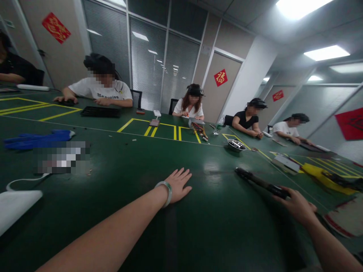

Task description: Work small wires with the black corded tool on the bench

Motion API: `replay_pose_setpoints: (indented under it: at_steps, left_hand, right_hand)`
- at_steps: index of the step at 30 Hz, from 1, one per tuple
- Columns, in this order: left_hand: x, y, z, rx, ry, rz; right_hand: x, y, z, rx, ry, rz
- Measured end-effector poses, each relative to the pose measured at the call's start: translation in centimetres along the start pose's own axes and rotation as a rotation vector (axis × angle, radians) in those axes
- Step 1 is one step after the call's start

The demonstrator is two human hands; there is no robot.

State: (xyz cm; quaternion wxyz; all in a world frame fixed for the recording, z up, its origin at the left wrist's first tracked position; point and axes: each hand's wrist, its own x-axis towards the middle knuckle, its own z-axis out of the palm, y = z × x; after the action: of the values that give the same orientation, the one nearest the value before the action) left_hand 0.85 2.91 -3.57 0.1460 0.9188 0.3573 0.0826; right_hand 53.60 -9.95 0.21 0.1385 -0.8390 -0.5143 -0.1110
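Note:
My left hand lies palm down on the green tabletop, fingers stretched out and nothing in them. A pale green bangle circles that wrist. Over at the right, my right hand is closed around the near end of a long, dark stick-shaped object. Its far end points forward and left, towards the middle of the table. Blur hides its exact kind, and I cannot tell whether it touches the table.
Blue gloves and a white device with a cable are on the left. A metal bowl, a water bottle and loose wires stand ahead. At right lies a yellow item. Several people sit across the table.

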Motion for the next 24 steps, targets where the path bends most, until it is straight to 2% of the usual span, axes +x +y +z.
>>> replay_pose_setpoints:
  at_steps: [3,7,11,15,18,20,22,24]
  left_hand:
    - [0.0,0.2,-0.1,0.009,0.047,-0.001]
    - [0.0,1.1,-1.1,0.058,0.161,0.061]
    - [-0.4,2.4,-2.5,0.081,0.306,0.114]
    - [-0.8,3.0,-3.1,0.045,0.407,0.131]
    - [-0.9,2.8,-3.3,0.008,0.459,0.079]
    - [-0.9,2.5,-3.4,-0.035,0.486,0.016]
    - [-0.9,2.2,-3.6,-0.084,0.508,-0.051]
    - [-0.9,2.0,-3.7,-0.107,0.514,-0.098]
  right_hand:
    - [-0.1,-5.3,0.1,0.074,-0.109,-0.131]
    - [-1.6,-15.4,1.6,0.234,-0.158,-0.303]
    - [-4.4,-26.0,2.8,0.382,-0.170,-0.466]
    - [-7.8,-34.2,3.7,0.509,-0.208,-0.656]
    - [-9.5,-38.0,4.2,0.568,-0.243,-0.762]
    - [-9.8,-38.9,4.1,0.583,-0.277,-0.785]
    - [-9.4,-38.3,3.4,0.585,-0.286,-0.751]
    - [-8.7,-36.5,1.8,0.523,-0.267,-0.658]
